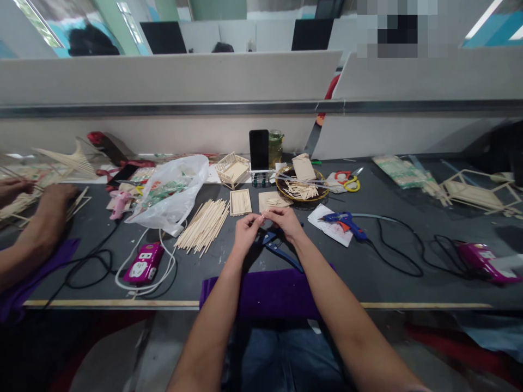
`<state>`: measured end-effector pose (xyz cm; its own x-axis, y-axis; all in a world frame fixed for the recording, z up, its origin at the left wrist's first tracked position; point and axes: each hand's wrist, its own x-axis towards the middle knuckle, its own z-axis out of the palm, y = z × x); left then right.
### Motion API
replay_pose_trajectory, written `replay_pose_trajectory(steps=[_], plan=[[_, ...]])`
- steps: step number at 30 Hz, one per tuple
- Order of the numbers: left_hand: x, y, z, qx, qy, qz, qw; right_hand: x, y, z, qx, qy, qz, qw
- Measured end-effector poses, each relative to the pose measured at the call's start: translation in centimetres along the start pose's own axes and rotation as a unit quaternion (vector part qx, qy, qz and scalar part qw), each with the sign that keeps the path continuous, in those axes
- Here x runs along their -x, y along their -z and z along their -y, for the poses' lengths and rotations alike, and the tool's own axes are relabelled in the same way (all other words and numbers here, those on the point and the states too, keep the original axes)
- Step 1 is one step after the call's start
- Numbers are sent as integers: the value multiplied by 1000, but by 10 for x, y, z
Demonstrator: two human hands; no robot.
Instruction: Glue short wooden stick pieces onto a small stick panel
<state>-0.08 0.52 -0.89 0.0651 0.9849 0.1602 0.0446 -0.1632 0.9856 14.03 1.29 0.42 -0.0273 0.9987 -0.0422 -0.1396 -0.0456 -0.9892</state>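
Small piece (263, 215), barely visible and too tiny to identify, was at dial centre, raised over the bench (224, 261). Left hand (247, 230) and right hand (288, 222) met there, fingers of both closed in a pinch that seemed to grip it from either side. Step in hand, by my reading: fine fingertip work on that one piece. Next move appeared to call for a steady pinch and little force, wrists kept clear of the blue pliers (281, 251) lying just below at 5 o'clock.

Near ring: card with short sticks (272, 200) at 1; framed stick panel (240, 202) at 10; loose long sticks (203, 226) at 9. Folded purple cloth (261, 294) at 6.

Farther: basket of cut sticks (327, 191) towards 2; blue glue gun (345, 220), on white paper, at 3; propped phone (259, 149) at 12.
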Motion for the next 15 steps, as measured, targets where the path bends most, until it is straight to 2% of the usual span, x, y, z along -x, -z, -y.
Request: replay_pose_trajectory(steps=[6, 8, 12, 15], plan=[[0, -2, 4, -44, -4, 9, 999, -4, 10, 0, 9, 18, -16, 1000], [0, -3, 7, -69, -11, 2, 998, -6, 19, 1, 21, 35, -46, 998], [-1, -1, 10, -36, 1, -75, 997, -11, 41, 3, 12, 84, -173, 981], [-3, 2, 10, 51, 38, -138, 988, -14, 53, 1, 32, 95, -211, 972]])
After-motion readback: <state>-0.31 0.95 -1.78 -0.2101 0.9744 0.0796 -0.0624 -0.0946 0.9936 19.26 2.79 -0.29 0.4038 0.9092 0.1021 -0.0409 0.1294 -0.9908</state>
